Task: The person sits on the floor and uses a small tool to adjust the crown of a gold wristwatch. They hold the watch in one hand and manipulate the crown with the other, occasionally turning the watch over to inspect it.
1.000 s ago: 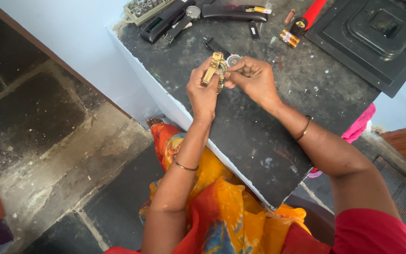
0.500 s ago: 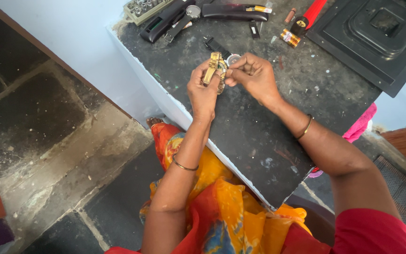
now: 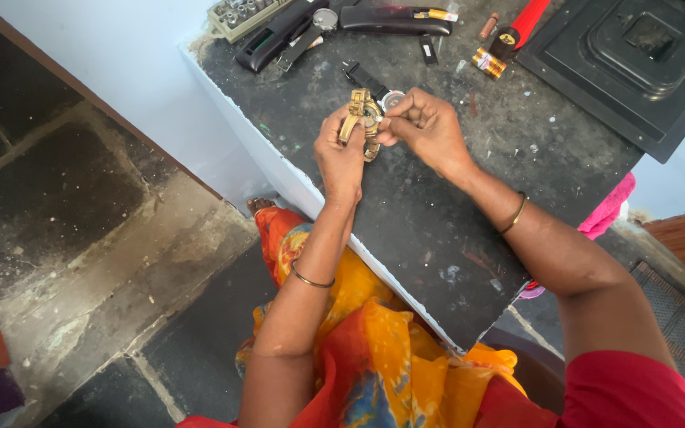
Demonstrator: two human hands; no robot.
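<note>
I see the dark counter (image 3: 438, 230) under both hands. My left hand (image 3: 341, 154) has its grip pinched around a gold watch (image 3: 361, 117), held up just above the counter. My right hand (image 3: 430, 127) has its fingertips pressed together, touching the watch's face.

A dark, scuffed worktable (image 3: 438, 230) with a pale blue edge lies under the hands. Left of them, a light blue wall (image 3: 120, 47) meets a floor of worn grey stone slabs (image 3: 81, 238), evenly lit.
</note>
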